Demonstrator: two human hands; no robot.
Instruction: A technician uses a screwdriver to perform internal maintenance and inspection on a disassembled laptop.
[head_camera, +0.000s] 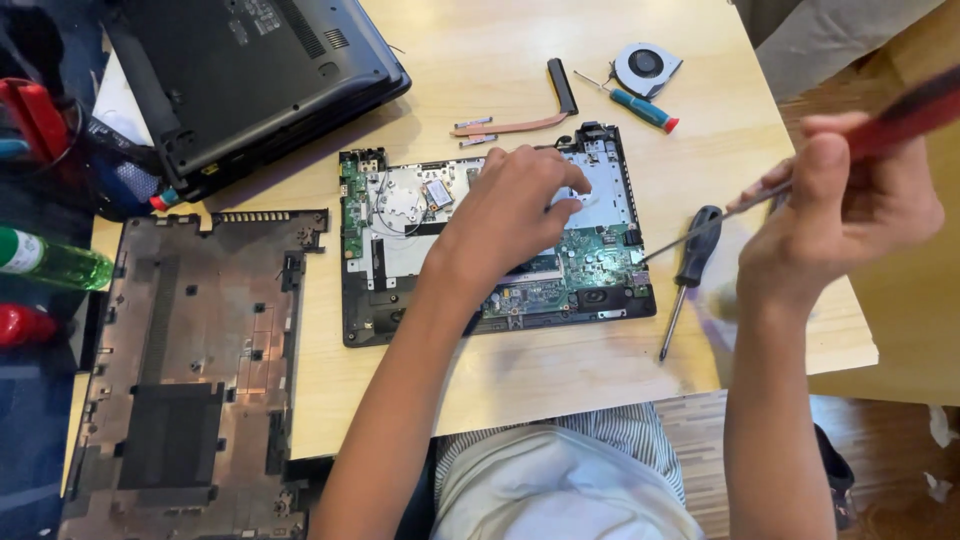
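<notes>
A: Log the layout, left to right, all referenced to the motherboard assembly.

B: Far left of the motherboard assembly (495, 245), off the counter's (560, 370) edge: a green bottle (50, 262) with red items above and below it. Closer in, still left of the board, the empty bottom case shell (190, 370) lies flat, inner side up. Up and left of the board sits the black laptop body (250, 75), underside up.

A: And the board itself?

B: Middle of the counter, flat, components facing up. My left hand (515, 215) rests on its centre-right area, fingers curled down onto it; I cannot tell whether anything small is pinched beneath.

A: Above the board?

B: Copper heat pipe (520, 120) just above its top edge. Further up and right, the round cooling fan (647, 68), with a small blue-handled screwdriver with a red tip (640, 108) beside it.

A: Right side?

B: A black-handled screwdriver (688, 270) lies on the counter just right of the board. My right hand (845, 215) is raised right of that, closed around a red-handled screwdriver (880, 130); its shaft points down-left, tip at the board's right edge.
</notes>
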